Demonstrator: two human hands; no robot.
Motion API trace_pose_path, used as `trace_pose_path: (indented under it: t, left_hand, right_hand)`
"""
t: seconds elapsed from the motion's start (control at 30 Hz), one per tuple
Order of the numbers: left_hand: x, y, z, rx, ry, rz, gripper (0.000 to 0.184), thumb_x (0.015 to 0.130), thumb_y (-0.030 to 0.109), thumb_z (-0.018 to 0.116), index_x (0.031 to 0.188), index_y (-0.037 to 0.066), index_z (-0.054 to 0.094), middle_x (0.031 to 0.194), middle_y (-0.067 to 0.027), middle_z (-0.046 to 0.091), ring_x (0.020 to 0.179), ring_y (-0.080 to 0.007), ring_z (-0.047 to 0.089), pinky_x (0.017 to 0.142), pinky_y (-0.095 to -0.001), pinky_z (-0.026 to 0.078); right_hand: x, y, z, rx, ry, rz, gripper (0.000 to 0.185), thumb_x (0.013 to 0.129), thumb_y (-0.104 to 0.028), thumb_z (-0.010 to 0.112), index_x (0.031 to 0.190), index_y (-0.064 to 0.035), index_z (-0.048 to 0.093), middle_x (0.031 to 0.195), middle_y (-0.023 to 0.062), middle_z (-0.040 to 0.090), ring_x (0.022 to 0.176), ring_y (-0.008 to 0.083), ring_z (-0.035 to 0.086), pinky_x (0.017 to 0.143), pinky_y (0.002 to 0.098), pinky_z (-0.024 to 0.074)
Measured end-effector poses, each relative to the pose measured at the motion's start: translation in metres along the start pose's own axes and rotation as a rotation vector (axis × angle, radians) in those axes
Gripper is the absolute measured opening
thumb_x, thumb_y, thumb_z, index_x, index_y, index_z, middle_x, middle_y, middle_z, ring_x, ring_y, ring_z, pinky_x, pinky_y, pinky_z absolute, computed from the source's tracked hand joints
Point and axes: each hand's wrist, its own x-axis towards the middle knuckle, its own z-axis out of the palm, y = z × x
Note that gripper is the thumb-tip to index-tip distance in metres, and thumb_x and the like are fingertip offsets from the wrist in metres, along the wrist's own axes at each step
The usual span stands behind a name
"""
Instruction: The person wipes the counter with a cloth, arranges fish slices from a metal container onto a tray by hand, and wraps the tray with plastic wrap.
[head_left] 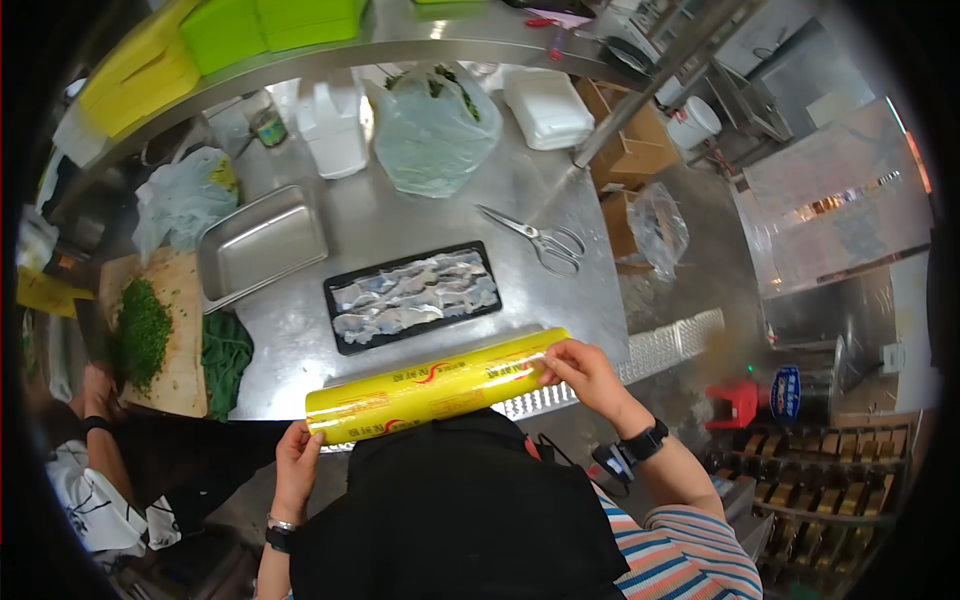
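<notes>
A long yellow roll of cling film (440,378) with red print lies along the front edge of the steel table, close to my body. At its left end my left hand (297,462) grips the edge between thumb and fingers. Near the other end my right hand (588,378) pinches the roll's wrap. Just beyond the roll sits a black tray (345,344) covered with pale, greyish translucent slices (415,295), their kind unclear. To the tray's right, metal scissors (540,238) rest with their blades pointing away to the left.
An empty steel pan (265,240) stands left, beside a cutting board (185,385) with chopped greens (143,335) and a co-worker's hand (97,388). Plastic bags (435,135) and a white container (548,110) stand behind. A steel post (630,95) rises at the right corner.
</notes>
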Motion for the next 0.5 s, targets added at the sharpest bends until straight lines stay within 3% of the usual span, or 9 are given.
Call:
trace_pose_path:
  t: [0.1,0.17,0.23,0.3,0.37,0.4,0.47,0.5]
  left_hand:
    - [-0.003,0.028,0.008,0.07,0.097,-0.024,0.028,0.091,0.01,0.063,0.116,0.0,0.056,0.101,-0.0103,0.067,0.091,-0.0151,0.065,0.082,-0.027,0.05]
    - [-0.003,0.064,0.015,0.731,0.082,-0.055,0.047,0.081,0.019,0.073,0.121,0.002,0.055,0.101,-0.0164,0.066,0.088,-0.0268,0.066,0.08,-0.0338,0.051]
    - [0.007,0.085,0.024,1.139,0.064,0.327,0.06,0.071,0.026,0.078,0.123,0.005,0.056,0.101,-0.0177,0.064,0.09,-0.0355,0.062,0.079,-0.0411,0.05]
    - [0.021,0.102,0.04,1.232,0.07,0.413,0.062,0.068,0.027,0.079,0.121,0.004,0.057,0.1,-0.0175,0.062,0.095,-0.0362,0.059,0.079,-0.0437,0.048]
    - [0.038,0.116,0.055,1.402,0.06,0.656,0.054,0.066,0.03,0.081,0.111,0.005,0.063,0.098,-0.0152,0.062,0.097,-0.0335,0.058,0.078,-0.0419,0.049]
    - [0.046,0.121,0.062,1.402,0.062,0.658,0.054,0.066,0.03,0.081,0.111,0.005,0.063,0.098,-0.0152,0.062,0.097,-0.0335,0.058,0.078,-0.0419,0.049]
    - [0.059,0.126,0.071,1.479,-0.122,0.48,0.042,0.064,0.038,0.082,0.09,0.008,0.068,0.09,-0.0106,0.061,0.091,-0.027,0.061,0.073,-0.0374,0.049]
    - [0.065,0.124,0.069,1.488,-0.101,0.483,0.042,0.064,0.038,0.082,0.09,0.008,0.068,0.09,-0.0106,0.061,0.091,-0.027,0.061,0.073,-0.0374,0.049]
  right_hand:
    - [-0.008,-0.005,0.005,0.157,0.019,-0.086,0.01,0.097,-0.009,0.054,0.097,0.0007,0.058,0.084,0.006,0.063,0.078,0.0098,0.061,0.071,0.0241,0.0498]
    - [-0.021,-0.02,0.003,0.175,-0.02,-0.006,0.009,0.097,-0.008,0.055,0.096,0.0005,0.057,0.084,0.0055,0.063,0.08,0.0109,0.063,0.074,0.0249,0.0507]
    - [-0.025,-0.023,0.003,0.133,-0.054,-0.03,0.008,0.097,-0.007,0.054,0.096,0.0003,0.057,0.084,0.0054,0.063,0.081,0.0115,0.063,0.074,0.0251,0.0509]
    - [-0.029,-0.025,0.003,0.085,-0.069,-0.06,0.007,0.097,-0.006,0.054,0.096,0.0001,0.057,0.084,0.0053,0.063,0.081,0.0121,0.063,0.075,0.0254,0.0511]
    - [-0.036,-0.028,0.002,0.089,-0.068,-0.085,0.005,0.095,-0.005,0.055,0.094,-0.0003,0.057,0.083,0.0054,0.063,0.078,0.0128,0.063,0.075,0.0256,0.0507]
    - [-0.039,-0.031,0.0,0.089,-0.067,-0.086,0.005,0.095,-0.005,0.055,0.094,-0.0003,0.057,0.083,0.0054,0.063,0.078,0.0128,0.063,0.075,0.0256,0.0507]
    - [-0.047,-0.038,-0.005,0.027,-0.039,-0.112,0.005,0.092,-0.005,0.057,0.092,-0.0003,0.057,0.084,0.0083,0.062,0.078,0.0178,0.065,0.07,0.0289,0.0507]
    - [-0.047,-0.039,-0.007,0.027,-0.042,-0.133,0.005,0.092,-0.005,0.057,0.092,-0.0003,0.057,0.084,0.0083,0.062,0.078,0.0178,0.065,0.07,0.0289,0.0507]
